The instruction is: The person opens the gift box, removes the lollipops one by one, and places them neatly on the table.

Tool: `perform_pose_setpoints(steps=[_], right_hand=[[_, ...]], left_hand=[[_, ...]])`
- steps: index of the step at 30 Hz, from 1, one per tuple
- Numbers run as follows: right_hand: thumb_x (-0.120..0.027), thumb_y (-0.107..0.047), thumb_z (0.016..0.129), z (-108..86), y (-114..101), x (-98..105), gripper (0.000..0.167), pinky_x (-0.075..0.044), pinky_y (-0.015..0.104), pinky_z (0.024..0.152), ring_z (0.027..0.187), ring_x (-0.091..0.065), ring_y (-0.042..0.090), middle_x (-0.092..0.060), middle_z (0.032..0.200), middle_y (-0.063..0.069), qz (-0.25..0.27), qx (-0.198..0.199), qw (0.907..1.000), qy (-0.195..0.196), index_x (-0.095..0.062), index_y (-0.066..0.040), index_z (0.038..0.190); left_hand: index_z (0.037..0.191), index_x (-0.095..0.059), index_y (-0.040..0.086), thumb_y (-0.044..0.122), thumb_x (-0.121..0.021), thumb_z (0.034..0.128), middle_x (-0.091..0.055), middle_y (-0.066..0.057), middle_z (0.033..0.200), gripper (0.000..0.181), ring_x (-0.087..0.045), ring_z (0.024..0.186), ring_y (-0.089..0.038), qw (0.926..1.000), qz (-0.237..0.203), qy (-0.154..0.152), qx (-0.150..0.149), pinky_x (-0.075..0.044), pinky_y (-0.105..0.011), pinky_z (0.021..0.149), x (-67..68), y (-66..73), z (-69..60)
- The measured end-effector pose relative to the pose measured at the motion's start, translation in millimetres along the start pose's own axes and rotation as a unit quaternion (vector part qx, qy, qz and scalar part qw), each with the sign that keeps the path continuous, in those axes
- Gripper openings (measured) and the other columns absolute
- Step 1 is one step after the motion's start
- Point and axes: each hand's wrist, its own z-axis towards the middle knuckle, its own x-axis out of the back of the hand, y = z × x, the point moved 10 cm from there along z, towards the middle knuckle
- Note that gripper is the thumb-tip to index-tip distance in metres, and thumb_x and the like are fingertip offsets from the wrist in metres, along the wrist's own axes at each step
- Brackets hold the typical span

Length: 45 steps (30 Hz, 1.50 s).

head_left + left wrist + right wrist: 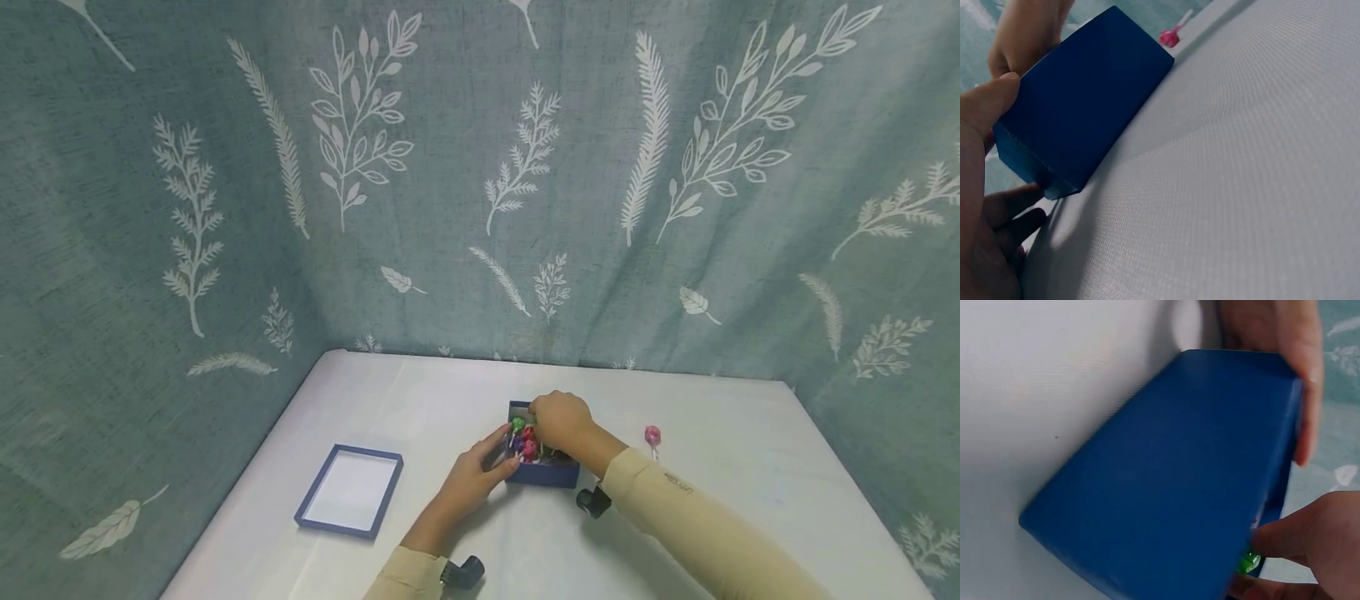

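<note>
A blue open box [542, 475] stands on the white table with several lollipops [529, 450] in green, red, pink and purple wrappers inside. My left hand [471, 482] grips its left side, the thumb [1004, 94] at the rim and the other fingers along the outside wall. From the right, my right hand [561, 421] reaches into the box. In the right wrist view a green-wrapped lollipop [1249, 561] shows between its thumb and finger; the fingertips are partly hidden by the box wall. To the right, a pink lollipop [652, 435] lies on the table.
A blue-rimmed lid [348, 529] with a white inside lies left of the box. The white table [420, 392] meets a teal leaf-patterned curtain [450, 167] at the back and sides.
</note>
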Motion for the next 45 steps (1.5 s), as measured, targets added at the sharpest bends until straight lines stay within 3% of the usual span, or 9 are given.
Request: perform_pose_setpoints(steps=[4,10,15,25,36,41,45], right_hand=[[-0.068,-0.023,0.09,-10.7,2,6,0.03,-0.055,0.046,0.081,0.095,-0.067,0.027,-0.071,0.103,0.005,0.039,0.013,0.9991,0.004,-0.069,-0.014,0.118],[-0.061,-0.018,0.095,-27.9,8,8,0.025,-0.055,0.043,0.08,0.091,-0.064,0.022,-0.064,0.096,0.003,0.085,0.03,0.9958,0.012,-0.061,-0.013,0.12],[-0.06,-0.018,0.097,-36.0,23,19,0.028,-0.053,0.045,0.083,0.095,-0.064,0.023,-0.065,0.103,0.005,0.143,0.029,0.9885,0.039,-0.06,-0.011,0.124],[-0.061,-0.022,0.097,-47.7,61,35,0.029,-0.054,0.042,0.073,0.087,-0.065,0.019,-0.068,0.102,0.002,0.223,0.03,0.9715,0.074,-0.061,-0.013,0.124],[-0.059,-0.019,0.098,-61.0,102,48,0.026,-0.053,0.04,0.069,0.08,-0.062,0.014,-0.068,0.099,0.0,0.218,0.049,0.9712,0.081,-0.061,-0.011,0.123],[-0.058,-0.017,0.098,-70.8,128,41,0.028,-0.052,0.035,0.059,0.069,-0.062,0.014,-0.067,0.104,0.005,0.24,0.028,0.9682,0.064,-0.059,-0.009,0.125],[-0.059,-0.014,0.097,-80.0,147,39,0.028,-0.05,0.034,0.058,0.068,-0.062,0.015,-0.067,0.103,0.009,0.25,0.022,0.9651,0.076,-0.057,-0.005,0.124]], left_hand=[[0.149,-0.038,0.039,0.058,-0.058,0.091,-0.045,-0.002,0.148,0.064,-0.035,0.139,-0.034,0.9999,0.002,-0.008,0.01,-0.026,-0.06,0.109,-5.5,-3.2,-2.1],[0.149,-0.039,0.037,0.055,-0.06,0.0908,-0.047,-0.003,0.147,0.064,-0.035,0.138,-0.034,0.9997,-0.007,-0.013,0.022,-0.025,-0.062,0.109,-11.8,-6.8,-8.7],[0.149,-0.039,0.038,0.054,-0.06,0.0909,-0.046,-0.003,0.147,0.064,-0.035,0.139,-0.033,0.9995,-0.009,-0.01,0.028,-0.025,-0.061,0.109,-11.2,-6.5,-10.6],[0.149,-0.04,0.037,0.058,-0.057,0.0906,-0.048,-0.001,0.146,0.064,-0.036,0.138,-0.033,0.9996,0.016,0.0,0.024,-0.027,-0.062,0.109,-4.5,-3.1,-5.7],[0.148,-0.04,0.036,0.056,-0.059,0.0909,-0.048,-0.001,0.146,0.063,-0.036,0.138,-0.033,0.9999,0.008,0.005,0.014,-0.026,-0.06,0.109,-2.9,-2.6,-1.5],[0.149,-0.041,0.035,0.055,-0.059,0.0916,-0.048,-0.001,0.146,0.063,-0.036,0.138,-0.033,0.9998,0.013,0.005,0.011,-0.026,-0.06,0.11,-1.9,-1.1,1.8],[0.149,-0.04,0.034,0.055,-0.058,0.0919,-0.048,-0.002,0.146,0.063,-0.035,0.138,-0.033,0.9999,0.014,0.004,0.007,-0.026,-0.06,0.11,0.2,1.4,3.8]])
